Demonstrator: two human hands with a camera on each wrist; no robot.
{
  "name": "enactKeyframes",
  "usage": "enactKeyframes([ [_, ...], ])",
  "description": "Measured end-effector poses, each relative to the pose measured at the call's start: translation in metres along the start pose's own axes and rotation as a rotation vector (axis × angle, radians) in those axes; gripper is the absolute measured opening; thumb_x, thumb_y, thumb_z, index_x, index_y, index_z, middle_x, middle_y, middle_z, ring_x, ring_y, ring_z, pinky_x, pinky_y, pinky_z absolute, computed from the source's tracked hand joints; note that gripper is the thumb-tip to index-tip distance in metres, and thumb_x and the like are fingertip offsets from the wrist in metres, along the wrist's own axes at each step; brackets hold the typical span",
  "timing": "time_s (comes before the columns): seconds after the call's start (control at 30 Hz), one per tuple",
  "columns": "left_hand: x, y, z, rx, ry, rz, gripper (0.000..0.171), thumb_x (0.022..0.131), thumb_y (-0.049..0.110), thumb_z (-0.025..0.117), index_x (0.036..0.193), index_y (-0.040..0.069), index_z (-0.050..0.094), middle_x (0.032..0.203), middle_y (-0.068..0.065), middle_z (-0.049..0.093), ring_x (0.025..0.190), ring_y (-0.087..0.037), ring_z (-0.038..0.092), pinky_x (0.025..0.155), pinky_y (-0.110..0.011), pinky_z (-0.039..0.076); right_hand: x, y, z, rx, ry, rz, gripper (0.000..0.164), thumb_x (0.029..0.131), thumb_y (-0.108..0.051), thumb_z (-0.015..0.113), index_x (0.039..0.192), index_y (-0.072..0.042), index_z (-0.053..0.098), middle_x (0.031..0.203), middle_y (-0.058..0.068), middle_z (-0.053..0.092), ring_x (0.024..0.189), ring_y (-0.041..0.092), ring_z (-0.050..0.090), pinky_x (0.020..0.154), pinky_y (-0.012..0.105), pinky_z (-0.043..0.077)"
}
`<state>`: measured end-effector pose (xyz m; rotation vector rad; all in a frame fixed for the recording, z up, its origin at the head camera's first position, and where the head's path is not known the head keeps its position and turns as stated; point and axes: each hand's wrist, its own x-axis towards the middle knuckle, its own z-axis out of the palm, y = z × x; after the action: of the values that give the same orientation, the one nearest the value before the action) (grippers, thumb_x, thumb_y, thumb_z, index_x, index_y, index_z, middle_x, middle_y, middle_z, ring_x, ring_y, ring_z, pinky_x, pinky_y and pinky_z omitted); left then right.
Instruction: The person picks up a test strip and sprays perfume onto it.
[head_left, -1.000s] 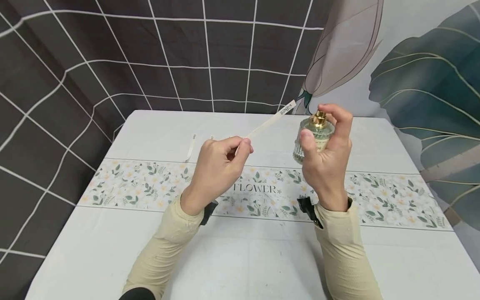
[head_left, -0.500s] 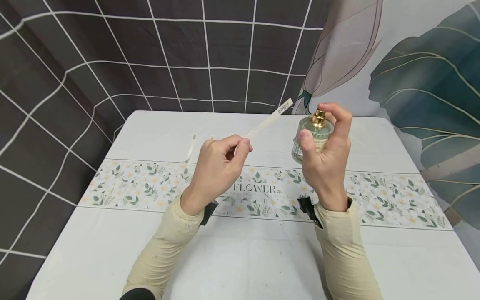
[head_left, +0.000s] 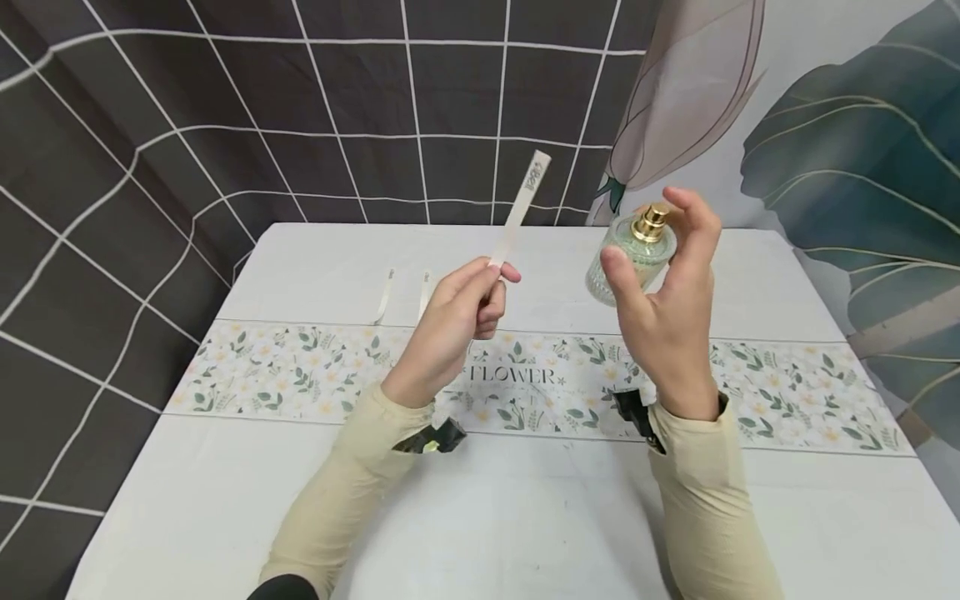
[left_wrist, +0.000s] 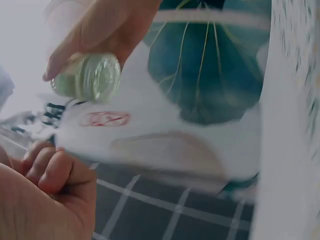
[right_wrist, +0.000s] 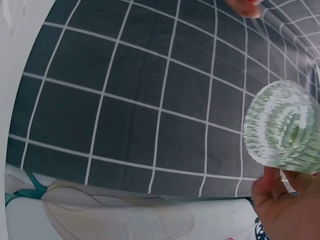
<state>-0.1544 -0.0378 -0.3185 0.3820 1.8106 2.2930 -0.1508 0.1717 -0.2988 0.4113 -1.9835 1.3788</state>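
Between thumb and forefinger, my left hand (head_left: 457,325) pinches a white perfume test strip (head_left: 517,208) with dark lettering near its far end. The strip points up and away, against the dark cloth. My right hand (head_left: 671,308) grips a ribbed, pale green glass perfume bottle (head_left: 626,262), tilted and raised over the table. Its gold spray head (head_left: 651,221) is uncovered, the index finger extended behind it. In the left wrist view, the bottle (left_wrist: 90,77) lies beyond my curled left fingers (left_wrist: 55,170). The right wrist view shows the round bottle base (right_wrist: 285,125).
Two more test strips, one on the left (head_left: 385,296) and one nearer my hand (head_left: 424,292), lie on the white table (head_left: 517,517). A flower-printed band (head_left: 285,371) crosses the table. Dark gridded cloth (head_left: 360,100) hangs behind and at the left.
My left hand has turned, swinging the strip more upright and away from the bottle. The right index finger has lifted off the spray head, and the bottle tilts more.
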Motion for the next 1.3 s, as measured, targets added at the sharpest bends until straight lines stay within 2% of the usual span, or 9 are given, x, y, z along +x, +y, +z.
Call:
enactKeyframes([
  [0.1, 0.012, -0.015, 0.005, -0.117, 0.028, -0.113, 0.028, 0.111, 0.018, 0.034, 0.119, 0.003, 0.057, 0.062, 0.006, 0.032, 0.053, -0.008, 0.025, 0.05, -0.02, 0.021, 0.003, 0.007, -0.006, -0.056, -0.03, 0.012, 0.06, 0.097, -0.025, 0.069, 0.146, -0.015, 0.037, 0.117, -0.005, 0.058, 0.11, 0.01, 0.057, 0.091, 0.023, 0.041],
  [0.2, 0.025, -0.035, 0.01, -0.18, 0.073, -0.233, 0.028, 0.112, 0.02, 0.035, 0.124, 0.005, 0.056, 0.064, 0.007, 0.036, 0.053, -0.006, 0.028, 0.049, -0.018, 0.024, 0.004, 0.015, -0.01, -0.101, -0.065, 0.041, 0.06, 0.097, -0.019, 0.07, 0.147, -0.015, 0.037, 0.12, 0.003, 0.061, 0.109, 0.008, 0.056, 0.087, 0.023, 0.037],
  [0.33, 0.042, -0.064, 0.018, -0.222, 0.137, -0.385, 0.022, 0.111, 0.018, 0.039, 0.121, 0.006, 0.053, 0.067, 0.005, 0.041, 0.052, -0.004, 0.033, 0.047, -0.017, 0.026, 0.002, 0.029, -0.012, -0.141, -0.122, 0.123, 0.06, 0.098, -0.017, 0.069, 0.149, -0.014, 0.037, 0.132, 0.011, 0.06, 0.11, 0.009, 0.053, 0.084, 0.024, 0.034],
  [0.5, 0.061, -0.095, 0.021, -0.269, 0.21, -0.528, 0.014, 0.11, 0.014, 0.039, 0.114, 0.004, 0.048, 0.068, 0.003, 0.044, 0.05, -0.004, 0.035, 0.042, -0.016, 0.026, -0.004, 0.055, -0.009, -0.215, -0.214, 0.186, 0.064, 0.097, -0.018, 0.07, 0.15, -0.008, 0.036, 0.141, 0.015, 0.055, 0.106, 0.021, 0.052, 0.08, 0.026, 0.035],
  [0.6, 0.068, -0.109, 0.018, -0.284, 0.25, -0.575, 0.011, 0.109, 0.011, 0.04, 0.108, 0.003, 0.047, 0.068, 0.002, 0.044, 0.05, -0.004, 0.035, 0.04, -0.015, 0.026, -0.009, 0.072, -0.005, -0.249, -0.287, 0.205, 0.066, 0.097, -0.019, 0.072, 0.149, -0.003, 0.036, 0.138, 0.019, 0.056, 0.102, 0.026, 0.053, 0.08, 0.029, 0.037],
  [0.73, 0.073, -0.118, 0.013, -0.276, 0.273, -0.613, 0.009, 0.107, 0.008, 0.041, 0.101, 0.005, 0.047, 0.068, 0.002, 0.045, 0.049, -0.004, 0.036, 0.04, -0.014, 0.026, -0.015, 0.091, 0.0, -0.268, -0.388, 0.258, 0.067, 0.097, -0.021, 0.072, 0.149, 0.0, 0.035, 0.141, 0.023, 0.054, 0.098, 0.03, 0.053, 0.08, 0.035, 0.039],
  [1.03, 0.077, -0.124, 0.005, -0.305, 0.27, -0.678, 0.022, 0.111, 0.013, 0.036, 0.093, 0.005, 0.047, 0.07, 0.001, 0.047, 0.05, -0.003, 0.036, 0.04, -0.014, 0.026, -0.025, 0.122, 0.003, -0.333, -0.555, 0.337, 0.068, 0.099, -0.029, 0.069, 0.15, -0.002, 0.032, 0.15, 0.028, 0.048, 0.068, 0.025, 0.046, 0.062, 0.036, 0.04],
  [1.13, 0.077, -0.125, 0.006, -0.322, 0.259, -0.704, 0.028, 0.112, 0.019, 0.037, 0.09, 0.005, 0.046, 0.072, -0.001, 0.048, 0.053, -0.004, 0.037, 0.042, -0.015, 0.027, -0.029, 0.128, 0.003, -0.342, -0.587, 0.37, 0.07, 0.099, -0.028, 0.069, 0.151, -0.002, 0.031, 0.15, 0.029, 0.047, 0.064, 0.024, 0.045, 0.059, 0.037, 0.04],
  [1.3, 0.077, -0.123, 0.007, -0.331, 0.237, -0.771, 0.031, 0.111, 0.027, 0.039, 0.09, 0.005, 0.045, 0.076, -0.003, 0.05, 0.058, -0.008, 0.041, 0.045, -0.016, 0.029, -0.033, 0.134, 0.003, -0.368, -0.622, 0.43, 0.075, 0.099, -0.027, 0.07, 0.155, -0.003, 0.027, 0.15, 0.03, 0.047, 0.07, 0.027, 0.049, 0.063, 0.039, 0.042],
])
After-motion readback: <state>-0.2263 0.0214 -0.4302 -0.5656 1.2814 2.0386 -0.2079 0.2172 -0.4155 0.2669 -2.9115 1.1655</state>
